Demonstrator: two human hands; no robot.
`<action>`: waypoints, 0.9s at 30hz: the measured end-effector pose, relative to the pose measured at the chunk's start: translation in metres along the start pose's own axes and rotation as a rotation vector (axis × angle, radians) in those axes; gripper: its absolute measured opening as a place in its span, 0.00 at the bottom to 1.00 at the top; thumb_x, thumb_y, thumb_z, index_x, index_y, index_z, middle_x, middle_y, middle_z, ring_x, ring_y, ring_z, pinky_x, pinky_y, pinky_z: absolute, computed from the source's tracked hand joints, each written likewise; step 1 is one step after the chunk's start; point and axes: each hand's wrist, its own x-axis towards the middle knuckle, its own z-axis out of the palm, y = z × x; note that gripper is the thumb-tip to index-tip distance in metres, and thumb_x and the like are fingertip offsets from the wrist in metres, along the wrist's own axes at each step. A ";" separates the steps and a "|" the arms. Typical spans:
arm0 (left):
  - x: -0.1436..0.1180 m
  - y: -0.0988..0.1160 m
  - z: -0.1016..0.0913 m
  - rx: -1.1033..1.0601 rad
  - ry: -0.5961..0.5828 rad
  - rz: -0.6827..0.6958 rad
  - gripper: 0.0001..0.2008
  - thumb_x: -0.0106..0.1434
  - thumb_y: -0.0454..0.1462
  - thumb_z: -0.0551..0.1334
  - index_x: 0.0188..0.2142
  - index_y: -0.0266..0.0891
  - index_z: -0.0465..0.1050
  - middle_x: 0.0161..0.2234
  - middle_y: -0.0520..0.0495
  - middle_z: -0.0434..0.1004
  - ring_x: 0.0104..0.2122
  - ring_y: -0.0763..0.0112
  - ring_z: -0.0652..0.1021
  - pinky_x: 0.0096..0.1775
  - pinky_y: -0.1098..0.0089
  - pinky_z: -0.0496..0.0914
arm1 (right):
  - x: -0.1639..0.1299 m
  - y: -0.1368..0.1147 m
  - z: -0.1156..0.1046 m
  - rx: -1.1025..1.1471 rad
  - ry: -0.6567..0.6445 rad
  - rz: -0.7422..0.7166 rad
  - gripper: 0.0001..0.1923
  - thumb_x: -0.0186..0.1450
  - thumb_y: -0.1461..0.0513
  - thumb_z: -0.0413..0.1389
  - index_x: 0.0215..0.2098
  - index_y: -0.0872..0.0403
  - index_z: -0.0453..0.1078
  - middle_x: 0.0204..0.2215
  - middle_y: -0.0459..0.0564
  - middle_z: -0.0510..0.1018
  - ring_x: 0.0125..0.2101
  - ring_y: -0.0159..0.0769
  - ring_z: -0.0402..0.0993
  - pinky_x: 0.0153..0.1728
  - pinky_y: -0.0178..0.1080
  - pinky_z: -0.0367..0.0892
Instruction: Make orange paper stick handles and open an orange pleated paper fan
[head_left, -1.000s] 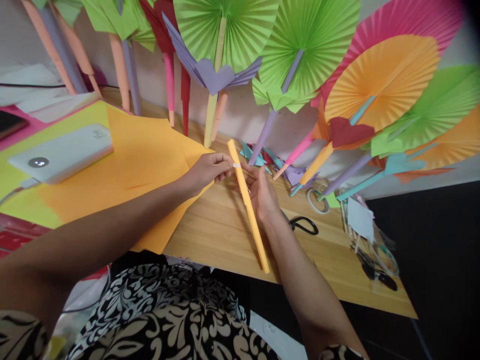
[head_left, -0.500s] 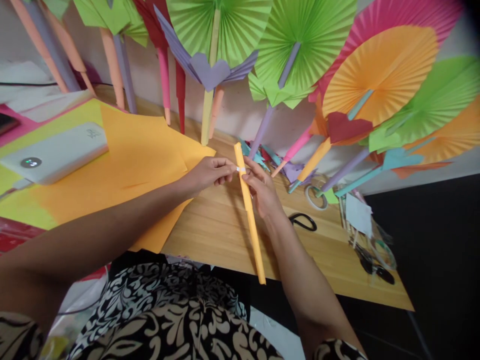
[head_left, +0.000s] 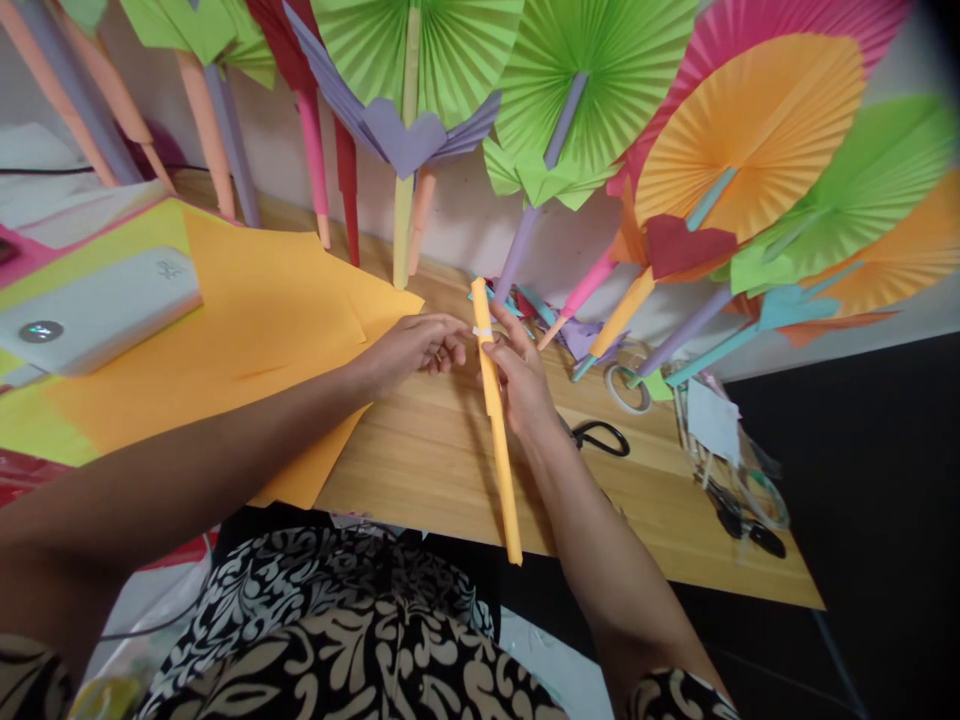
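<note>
Eased off the narrow white tape band since the earlier frame, the left hand hovers loosely curled and empty beside the slim orange paper tube that the right hand grasps over the brown wooden tabletop, with flat orange paper sheets left of the hands and bright pleated paper fans beyond.

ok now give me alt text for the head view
The right hand holds a rolled orange paper tube with a white strip near its top, over a wooden table; the left hand is close beside it. Brightly coloured pleated paper fans line the wall behind.
</note>
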 end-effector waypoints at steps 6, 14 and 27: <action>-0.001 -0.003 0.001 0.160 0.092 0.109 0.01 0.61 0.32 0.64 0.34 0.37 0.72 0.25 0.52 0.75 0.22 0.79 0.69 0.26 0.75 0.61 | 0.000 0.002 0.002 -0.077 -0.022 -0.055 0.35 0.60 0.56 0.58 0.66 0.40 0.64 0.35 0.47 0.74 0.30 0.38 0.66 0.28 0.41 0.61; -0.001 0.000 0.003 0.173 0.128 0.125 0.03 0.61 0.32 0.64 0.31 0.38 0.71 0.23 0.53 0.73 0.21 0.80 0.68 0.25 0.76 0.61 | 0.000 0.005 0.003 -0.055 -0.036 -0.054 0.34 0.61 0.56 0.59 0.66 0.40 0.63 0.35 0.47 0.75 0.33 0.39 0.69 0.31 0.42 0.64; -0.002 0.001 0.003 0.164 0.128 0.121 0.03 0.61 0.30 0.64 0.32 0.37 0.72 0.23 0.54 0.73 0.21 0.80 0.68 0.25 0.75 0.60 | 0.000 0.005 0.005 -0.023 -0.026 -0.056 0.33 0.62 0.57 0.60 0.66 0.40 0.64 0.35 0.48 0.76 0.34 0.41 0.70 0.32 0.43 0.65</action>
